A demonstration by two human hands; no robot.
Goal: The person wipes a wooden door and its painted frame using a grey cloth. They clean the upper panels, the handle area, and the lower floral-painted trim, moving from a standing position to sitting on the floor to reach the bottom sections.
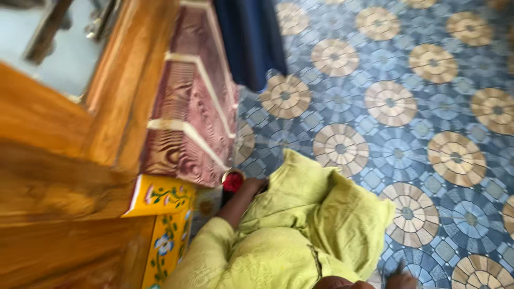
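floor (407, 107): blue tiles with tan round medallions, filling the right half of the head view; the biggest thing in sight.
wooden frame (59, 160): warm orange-brown boards down the left side, slanted by the camera tilt (the whole frame is blurred with motion).
mattress edge (193, 107): maroon ribbed side with pale piping, standing against the wood and running up toward the top.
dark blue cloth (249, 37): hangs down at the top centre, its lower end just above the floor.
yellow-green cloth (316, 214): bunched and folded, lying between the arm and the floor, touching the sleeve; it is the thing nearest the hand.
sleeve (251, 262): same yellow-green, covering the person's arm from the bottom edge upward.
yellow box (160, 198): painted with flowers and leaves, wedged just beside the wood at lower left.
left hand (247, 188): reaches toward the gap at the foot of the mattress, just beside the cloth; the grip cannot be told, the fingers are hidden.
red round thing (232, 182): small, with a pale rim, touching or just ahead of that hand; too blurred to tell what it is.
right hand: not in view.
progress: judging from this, the cloth is gathered up but not spread or put anywhere; the reach by the mattress looks mid-way, nothing settled.
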